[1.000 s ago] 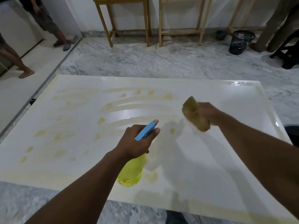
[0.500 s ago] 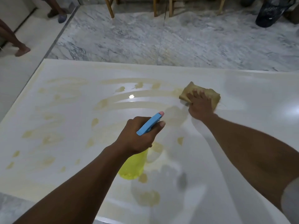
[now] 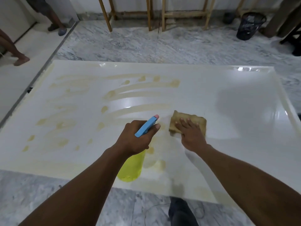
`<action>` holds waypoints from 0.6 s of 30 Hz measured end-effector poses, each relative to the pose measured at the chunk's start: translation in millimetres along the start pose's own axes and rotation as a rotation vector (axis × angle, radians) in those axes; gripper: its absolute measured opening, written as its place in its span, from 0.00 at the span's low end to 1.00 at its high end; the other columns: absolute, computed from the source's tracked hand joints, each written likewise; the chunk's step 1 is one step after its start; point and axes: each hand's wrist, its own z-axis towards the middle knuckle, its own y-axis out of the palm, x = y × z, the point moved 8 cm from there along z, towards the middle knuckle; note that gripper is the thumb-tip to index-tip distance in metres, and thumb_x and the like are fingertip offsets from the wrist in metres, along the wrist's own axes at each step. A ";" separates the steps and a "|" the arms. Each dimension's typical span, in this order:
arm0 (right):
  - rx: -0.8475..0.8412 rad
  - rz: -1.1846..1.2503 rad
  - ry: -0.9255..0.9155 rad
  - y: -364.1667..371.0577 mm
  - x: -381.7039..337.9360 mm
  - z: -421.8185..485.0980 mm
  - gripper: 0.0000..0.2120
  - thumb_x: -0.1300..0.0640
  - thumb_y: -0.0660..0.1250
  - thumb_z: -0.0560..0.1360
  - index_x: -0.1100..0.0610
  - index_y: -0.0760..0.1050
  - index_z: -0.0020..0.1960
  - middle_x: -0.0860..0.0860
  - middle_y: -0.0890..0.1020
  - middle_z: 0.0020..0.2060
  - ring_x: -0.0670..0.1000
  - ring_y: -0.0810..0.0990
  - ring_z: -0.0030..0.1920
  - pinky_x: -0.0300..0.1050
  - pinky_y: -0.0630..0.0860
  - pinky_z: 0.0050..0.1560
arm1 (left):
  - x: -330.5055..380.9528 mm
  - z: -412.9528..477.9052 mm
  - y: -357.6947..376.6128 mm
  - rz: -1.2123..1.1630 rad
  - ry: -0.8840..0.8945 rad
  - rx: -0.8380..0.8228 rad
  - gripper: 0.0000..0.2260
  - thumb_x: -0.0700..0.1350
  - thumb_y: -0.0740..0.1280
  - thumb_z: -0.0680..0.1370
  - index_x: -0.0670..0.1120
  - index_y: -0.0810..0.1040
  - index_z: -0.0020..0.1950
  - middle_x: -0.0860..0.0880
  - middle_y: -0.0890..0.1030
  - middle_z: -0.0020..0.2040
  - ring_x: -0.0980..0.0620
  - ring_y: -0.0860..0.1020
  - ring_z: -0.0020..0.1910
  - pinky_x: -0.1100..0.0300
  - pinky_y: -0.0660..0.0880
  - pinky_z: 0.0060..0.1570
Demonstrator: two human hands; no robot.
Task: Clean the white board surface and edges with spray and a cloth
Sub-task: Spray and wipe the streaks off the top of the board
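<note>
A large white board (image 3: 236,115) lies flat on the marble floor, streaked with yellowish smears and blotches over its left and middle parts. My left hand (image 3: 135,139) grips a yellow spray bottle (image 3: 132,168) with a blue trigger head, held just above the board's near middle. My right hand (image 3: 191,134) presses flat, fingers straight, on a tan cloth (image 3: 182,119) that lies on the board right of the bottle's nozzle. The board's right part looks glossy and free of smears.
Wooden table legs (image 3: 151,13) stand along the far wall. A black mesh bin (image 3: 250,25) sits at the far right. People's legs (image 3: 14,51) are at the far left. My dark trouser leg (image 3: 180,211) is at the board's near edge.
My right hand brought the cloth down from the air onto the board and has drawn it nearer, beside the bottle's nozzle. My left hand keeps holding the spray bottle.
</note>
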 end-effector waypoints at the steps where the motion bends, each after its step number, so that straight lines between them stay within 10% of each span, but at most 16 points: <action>1: 0.015 0.019 0.006 6.2 -7.2 -25.0 0.32 0.57 0.51 0.72 0.47 0.67 0.76 0.48 0.65 0.77 0.59 0.59 0.78 0.67 0.54 0.72 | -2.7 -20.5 -0.6 0.006 0.016 -0.003 0.24 0.60 0.67 0.82 0.39 0.82 0.60 0.37 0.85 0.44 0.49 0.86 0.31 0.58 0.86 0.38; 6: -0.032 0.008 0.052 37.3 -42.6 -115.6 0.31 0.58 0.51 0.73 0.47 0.66 0.76 0.48 0.64 0.77 0.58 0.56 0.79 0.65 0.52 0.74 | -33.3 -102.7 -0.1 -0.042 -0.017 -0.029 0.21 0.60 0.67 0.82 0.42 0.85 0.55 0.36 0.85 0.44 0.49 0.86 0.30 0.45 0.86 0.45; 9: -0.024 0.073 0.049 38.3 -59.4 -151.6 0.24 0.61 0.57 0.78 0.49 0.72 0.72 0.50 0.69 0.75 0.57 0.62 0.77 0.62 0.60 0.73 | -44.5 -140.0 -7.2 -0.070 -0.029 -0.017 0.11 0.58 0.68 0.83 0.53 0.85 0.49 0.36 0.86 0.46 0.45 0.87 0.35 0.60 0.85 0.39; 12: 0.073 0.172 0.157 8.2 -54.4 -154.1 0.17 0.58 0.61 0.74 0.46 0.81 0.58 0.52 0.84 0.55 0.59 0.82 0.57 0.54 0.78 0.54 | -54.0 -155.5 -16.5 -0.056 -0.049 -0.004 0.19 0.58 0.68 0.82 0.42 0.84 0.52 0.34 0.86 0.46 0.42 0.87 0.41 0.70 0.79 0.34; 15: -0.118 0.827 0.404 -12.8 -45.6 -143.8 0.08 0.55 0.69 0.68 0.49 0.79 0.48 0.55 0.82 0.45 0.56 0.80 0.39 0.47 0.73 0.35 | -50.7 -155.4 -27.0 -0.079 -0.026 0.000 0.16 0.58 0.68 0.83 0.45 0.83 0.53 0.31 0.84 0.47 0.40 0.87 0.40 0.64 0.83 0.34; 18: -0.192 1.387 0.618 -21.8 -30.5 -129.6 0.12 0.58 0.70 0.68 0.61 0.80 0.50 0.60 0.83 0.49 0.60 0.82 0.43 0.50 0.76 0.36 | -42.5 -141.3 -37.1 -0.082 -0.019 0.019 0.18 0.57 0.68 0.83 0.43 0.85 0.59 0.30 0.83 0.47 0.41 0.86 0.35 0.59 0.84 0.34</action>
